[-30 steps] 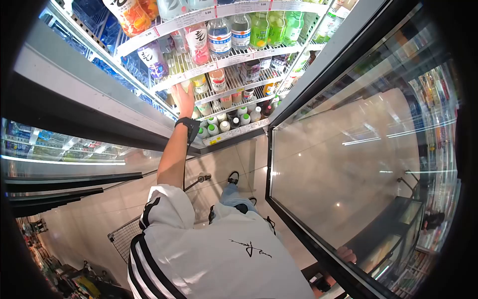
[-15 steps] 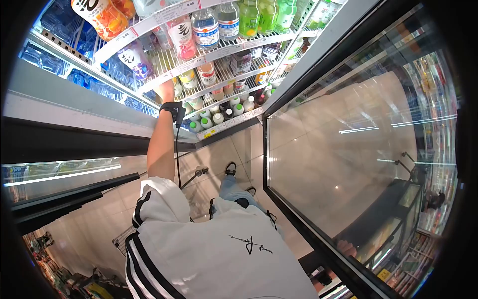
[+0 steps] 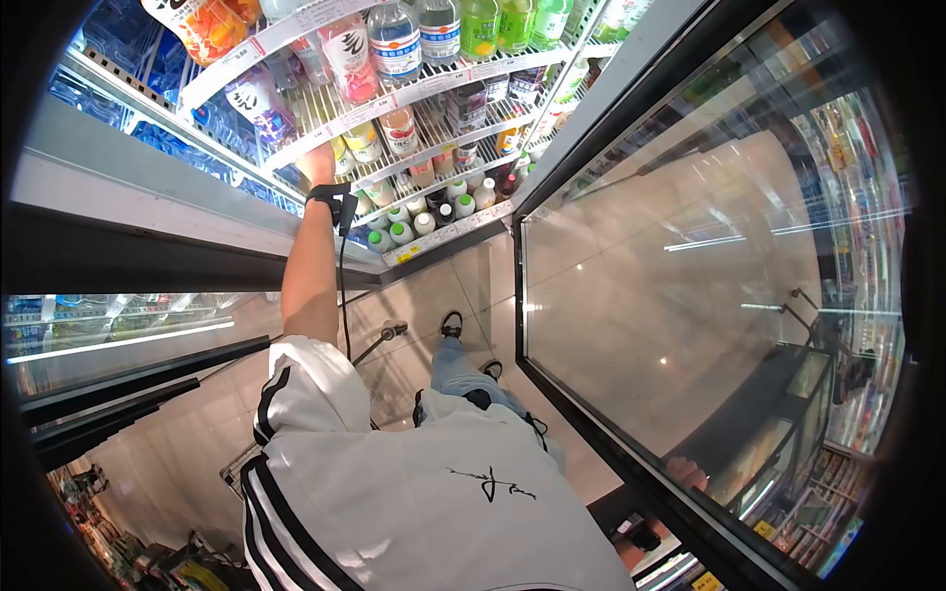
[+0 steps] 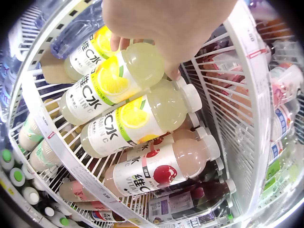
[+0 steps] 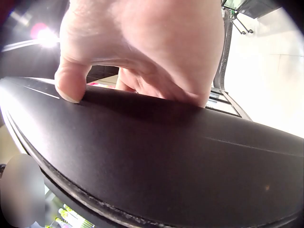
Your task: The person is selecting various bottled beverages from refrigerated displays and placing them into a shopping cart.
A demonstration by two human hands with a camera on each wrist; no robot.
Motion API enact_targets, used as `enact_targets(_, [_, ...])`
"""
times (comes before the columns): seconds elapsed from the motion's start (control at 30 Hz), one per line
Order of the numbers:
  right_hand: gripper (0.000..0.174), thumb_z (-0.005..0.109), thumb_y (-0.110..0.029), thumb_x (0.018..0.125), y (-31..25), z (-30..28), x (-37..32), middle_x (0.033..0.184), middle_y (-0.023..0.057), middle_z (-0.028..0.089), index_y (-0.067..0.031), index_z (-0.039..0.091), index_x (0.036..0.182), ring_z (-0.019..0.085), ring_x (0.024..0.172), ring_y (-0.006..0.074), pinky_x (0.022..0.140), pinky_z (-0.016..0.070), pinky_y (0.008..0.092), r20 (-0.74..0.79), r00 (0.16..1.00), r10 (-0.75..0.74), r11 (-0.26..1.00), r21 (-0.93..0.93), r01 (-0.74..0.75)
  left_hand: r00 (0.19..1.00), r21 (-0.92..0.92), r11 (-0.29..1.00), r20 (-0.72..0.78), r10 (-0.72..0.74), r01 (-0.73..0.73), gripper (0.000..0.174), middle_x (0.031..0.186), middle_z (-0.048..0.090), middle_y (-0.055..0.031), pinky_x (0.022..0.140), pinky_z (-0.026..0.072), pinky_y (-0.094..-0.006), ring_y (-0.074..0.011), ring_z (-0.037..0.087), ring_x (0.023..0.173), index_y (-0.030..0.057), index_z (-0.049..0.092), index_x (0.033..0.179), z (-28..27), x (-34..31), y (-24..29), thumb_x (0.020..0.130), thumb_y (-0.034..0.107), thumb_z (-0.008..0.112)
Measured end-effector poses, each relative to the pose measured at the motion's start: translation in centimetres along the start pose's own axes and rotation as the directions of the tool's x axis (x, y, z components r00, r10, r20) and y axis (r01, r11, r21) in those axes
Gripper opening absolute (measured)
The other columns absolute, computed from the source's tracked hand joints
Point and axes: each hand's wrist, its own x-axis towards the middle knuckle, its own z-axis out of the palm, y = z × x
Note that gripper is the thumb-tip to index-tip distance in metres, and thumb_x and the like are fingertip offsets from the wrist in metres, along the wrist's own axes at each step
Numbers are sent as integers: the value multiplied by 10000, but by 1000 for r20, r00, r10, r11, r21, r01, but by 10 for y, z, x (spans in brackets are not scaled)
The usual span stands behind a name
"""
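Observation:
My left hand (image 3: pixel 317 165) reaches into an open drinks fridge, under a shelf edge at its left side. In the left wrist view, that hand (image 4: pixel 168 28) grips the neck end of a lemon vitamin C water bottle (image 4: pixel 111 83), fingers on the far side and thumb on the near side; its cap is hidden. Another lemon bottle (image 4: pixel 137 118) lies right beside it, then a pinkish cherry-label bottle (image 4: pixel 161 166). My right hand (image 5: pixel 142 52) holds the dark edge of the fridge door (image 5: pixel 142 142), thumb on one face and fingers over the other.
White wire shelves (image 3: pixel 424 94) carry more bottles above and below. The glass door (image 3: pixel 650 295) stands swung out on the right. A fridge side post (image 3: pixel 148 197) borders the left. Part of a wire cart (image 3: pixel 236 468) shows behind the left sleeve.
My left hand has gone deeper under the shelf edge, its fingers now hidden in the head view. The head view has shifted a little. My right hand stays on the door.

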Motion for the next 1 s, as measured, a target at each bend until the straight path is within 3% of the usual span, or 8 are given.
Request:
enact_targets(0.23, [114, 598, -270, 801, -13, 3, 9, 784, -12, 443, -226, 495, 821, 452, 725, 137, 747, 367, 335, 142, 990, 1, 1000, 19, -4, 991, -50, 993, 86, -102, 106, 418, 1142, 675, -216, 952, 466, -469, -399, 623, 1084, 45, 689, 1089, -10, -3, 4, 829, 369, 728])
enact_targets(0.33, [116, 595, -256, 802, -19, 16, 12, 786, -12, 443, -221, 485, 814, 463, 737, 139, 748, 371, 334, 166, 986, -24, 1000, -5, 26, 988, -225, 963, -4, -155, 150, 653, 1199, 624, -261, 1001, 428, -464, -420, 559, 1168, -37, 611, 1192, -25, -23, 23, 718, 338, 859])
enact_targets(0.43, [354, 653, -307, 901, -11, 11, 7, 661, 41, 465, -96, 435, 718, 439, 628, 193, 618, 337, 364, 75, 995, -71, 995, -69, 76, 988, -172, 978, -77, -130, 115, 724, 1196, 588, -279, 997, 418, -476, -429, 539, 1160, -102, 535, 1237, -47, -72, 47, 750, 340, 838])
enact_targets(0.63, [351, 648, -333, 899, -7, 7, 12, 652, 48, 472, -91, 452, 739, 433, 591, 187, 590, 336, 351, 236, 957, -169, 984, 93, 151, 990, -382, 922, 88, 110, -69, 527, 1127, 582, -261, 938, 433, -457, -414, 552, 1075, -72, 537, 1203, -125, -246, 91, 843, 237, 766])
enact_targets(0.7, [347, 639, -310, 907, 4, 4, 14, 652, 31, 450, -92, 433, 732, 398, 584, 171, 586, 349, 348, 356, 865, -353, 916, 319, 243, 970, -400, 900, 91, 225, -171, 444, 1099, 600, -232, 912, 450, -441, -384, 575, 1045, -55, 561, 1164, -144, -311, 90, 859, 208, 747])
enact_targets(0.8, [329, 671, -274, 880, 37, -19, 13, 758, 37, 412, -102, 398, 815, 403, 686, 173, 586, 347, 349, 397, 888, -233, 941, 323, 102, 957, -531, 847, 235, 172, -22, 339, 1082, 648, -176, 847, 511, -380, -306, 634, 995, -31, 620, 1102, -199, -394, 115, 864, 176, 744])
enact_targets(0.9, [403, 784, -307, 782, 53, -25, 14, 735, 35, 417, -75, 462, 853, 431, 718, 182, 620, 367, 355, 524, 781, -339, 941, 186, 284, 933, -641, 764, 315, 176, 72, 283, 1088, 676, -139, 848, 532, -338, -241, 662, 1003, -12, 648, 1096, -262, -452, 151, 879, 151, 729])
enact_targets(1.0, [381, 815, -148, 683, 61, 3, -5, 814, 39, 529, -36, 570, 952, 492, 777, 202, 707, 416, 349, 516, 781, -352, 925, 317, 207, 900, -746, 659, 350, 261, 99, 254, 1109, 682, -124, 864, 530, -331, -215, 664, 1029, -3, 650, 1105, -335, -488, 189, 904, 144, 697])
